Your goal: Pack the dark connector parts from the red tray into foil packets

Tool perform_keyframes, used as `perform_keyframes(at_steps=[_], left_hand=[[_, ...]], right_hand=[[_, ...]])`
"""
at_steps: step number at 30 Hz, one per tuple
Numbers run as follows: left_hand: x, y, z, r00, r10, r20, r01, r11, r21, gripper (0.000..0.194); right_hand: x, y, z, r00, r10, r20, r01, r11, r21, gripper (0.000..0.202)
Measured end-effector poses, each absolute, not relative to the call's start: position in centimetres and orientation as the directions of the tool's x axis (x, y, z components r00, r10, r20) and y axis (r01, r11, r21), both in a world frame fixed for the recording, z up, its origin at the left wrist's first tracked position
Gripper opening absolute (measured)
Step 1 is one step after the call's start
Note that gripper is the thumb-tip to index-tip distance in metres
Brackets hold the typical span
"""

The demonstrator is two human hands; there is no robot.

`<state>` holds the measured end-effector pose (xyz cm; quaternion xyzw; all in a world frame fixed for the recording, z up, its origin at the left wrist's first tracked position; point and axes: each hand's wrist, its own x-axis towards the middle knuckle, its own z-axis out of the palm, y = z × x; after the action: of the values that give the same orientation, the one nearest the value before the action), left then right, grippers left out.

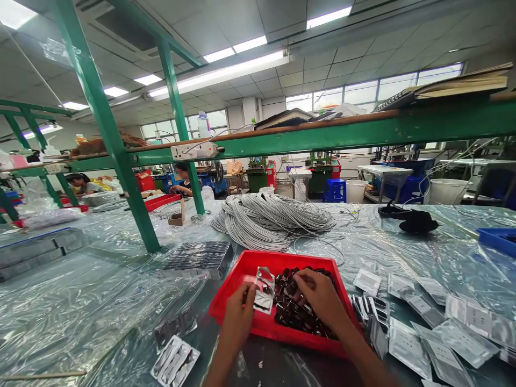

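Note:
A red tray [226,287] stands on the plastic-covered table, with a heap of small dark parts [296,317] in its right part. Over the tray's left part, my left hand [241,306] is closed on a silvery plastic pack [264,293], held upright between thumb and fingers. At the heap, the fingers of my right hand [316,293] are pinched together; whether a small part is between them is hidden. Another silvery pack [175,361] lies on the table at the lower left.
Behind the tray lies a big coil of grey cable [270,217]. Clear flat packs [409,346] spread at the right. A stack of dark packs [197,258] sits left of the coil. A green post [129,183] and shelf beam [322,131] rise beyond. People sit farther back.

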<state>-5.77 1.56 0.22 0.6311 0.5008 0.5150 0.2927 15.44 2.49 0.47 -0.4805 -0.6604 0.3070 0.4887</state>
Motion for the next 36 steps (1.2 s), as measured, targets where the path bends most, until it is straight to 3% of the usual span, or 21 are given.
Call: perform_keyframes(at_steps=[2,4,8,11,15,18,20,22,25,27,30,36], left_hand=[[-5.7,1.7,0.1,-0.027,0.951,0.309,0.267,-0.291,0.919,0.046],[-5.5,1.7,-0.1,0.079,0.972,0.22,0.149,-0.23,0.962,0.048],[-5.1,1.5,-0.2,0.229,0.968,0.105,-0.059,-0.094,0.994,0.05],[-5.1,1.2,0.3,0.273,0.96,0.061,-0.038,-0.052,0.998,0.048],[-5.2,0.4,1.1,0.29,0.939,0.184,0.006,-0.194,0.981,0.041],[-5.1,0.1,1.2,0.317,0.92,0.229,-0.061,-0.222,0.973,0.035],[-5.0,0.1,0.8,0.331,0.915,0.23,-0.096,-0.21,0.973,0.034],[-4.8,0.3,0.4,0.312,0.924,0.22,-0.081,-0.205,0.975,0.035],[-4.6,0.4,-0.1,0.26,0.939,0.225,-0.015,-0.229,0.973,0.035],[-4.5,0.3,-0.1,0.282,0.928,0.242,-0.014,-0.248,0.969,0.033],[-4.5,0.0,0.1,0.365,0.897,0.249,-0.055,-0.247,0.968,0.031],[-5.4,0.1,0.5,0.338,0.906,0.256,0.027,-0.282,0.959,0.031]], right_hand=[[15.8,2.6,0.5,0.067,0.899,0.433,0.503,0.344,-0.793,0.025],[15.2,2.4,0.4,0.098,0.889,0.447,0.545,0.328,-0.772,0.028],[13.2,1.7,0.5,-0.157,0.977,0.148,0.233,0.182,-0.955,0.04],[12.7,1.6,0.5,-0.151,0.979,0.138,0.093,0.153,-0.984,0.043],[12.4,1.8,-0.1,-0.158,0.971,0.179,0.018,0.184,-0.983,0.046],[11.7,1.6,-0.7,-0.251,0.964,0.085,-0.15,0.048,-0.988,0.047],[11.3,1.3,-0.6,-0.321,0.947,0.015,-0.146,-0.034,-0.989,0.048],[11.3,1.0,-0.1,-0.221,0.973,0.06,-0.002,0.061,-0.998,0.043],[11.6,0.6,1.1,-0.026,0.938,0.346,0.265,0.34,-0.902,0.027],[11.8,0.4,1.6,-0.1,0.884,0.457,0.331,0.462,-0.822,0.023],[12.4,0.5,1.7,-0.268,0.84,0.472,0.339,0.541,-0.77,0.022],[13.2,0.8,1.4,-0.298,0.818,0.492,0.352,0.573,-0.74,0.014]])
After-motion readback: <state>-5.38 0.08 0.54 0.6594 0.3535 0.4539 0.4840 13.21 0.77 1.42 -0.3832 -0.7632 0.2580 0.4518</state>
